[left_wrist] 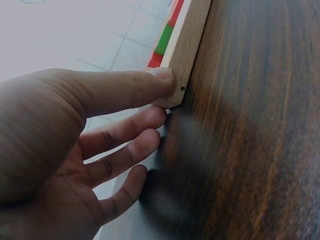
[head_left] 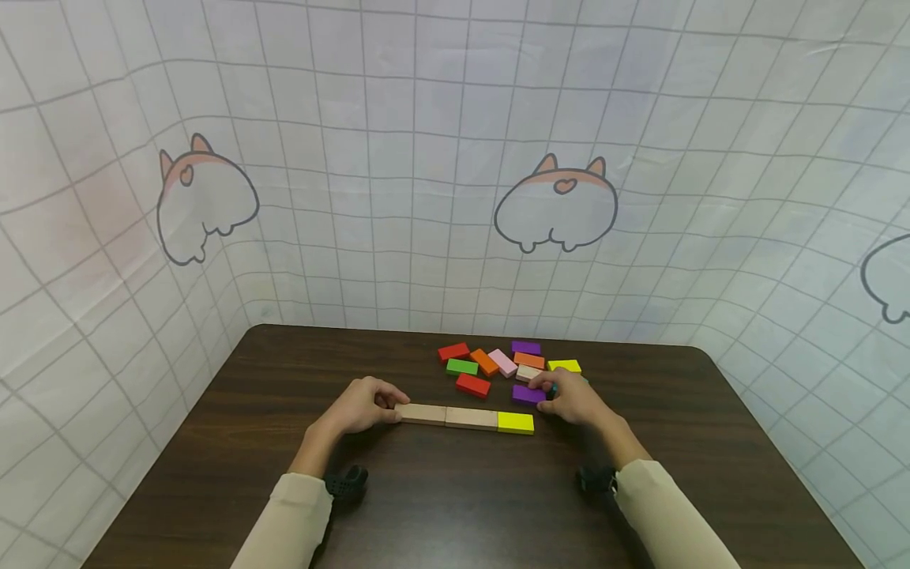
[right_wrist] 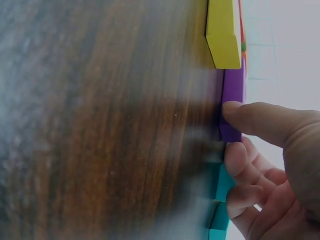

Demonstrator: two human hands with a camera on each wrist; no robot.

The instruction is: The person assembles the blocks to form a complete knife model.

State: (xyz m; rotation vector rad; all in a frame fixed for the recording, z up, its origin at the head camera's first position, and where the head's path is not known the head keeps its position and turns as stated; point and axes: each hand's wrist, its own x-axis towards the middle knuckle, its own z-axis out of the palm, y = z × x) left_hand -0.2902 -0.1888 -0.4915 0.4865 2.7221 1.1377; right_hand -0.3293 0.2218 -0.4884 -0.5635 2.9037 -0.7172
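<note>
Fingers of the right hand (head_left: 574, 400) pinch a sideways-lying purple wooden bar's (head_left: 527, 395) right end, left hand (head_left: 361, 406) way off pinching a tan wooden bar (head_left: 424, 414).

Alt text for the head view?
A person's left hand holds the end of a row of two plain wooden blocks and a yellow block; the right hand pinches a purple block beside colored blocks on a dark table.

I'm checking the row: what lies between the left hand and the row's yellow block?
The head view shows two plain wooden blocks, end to end, between left hand and yellow block.
</note>
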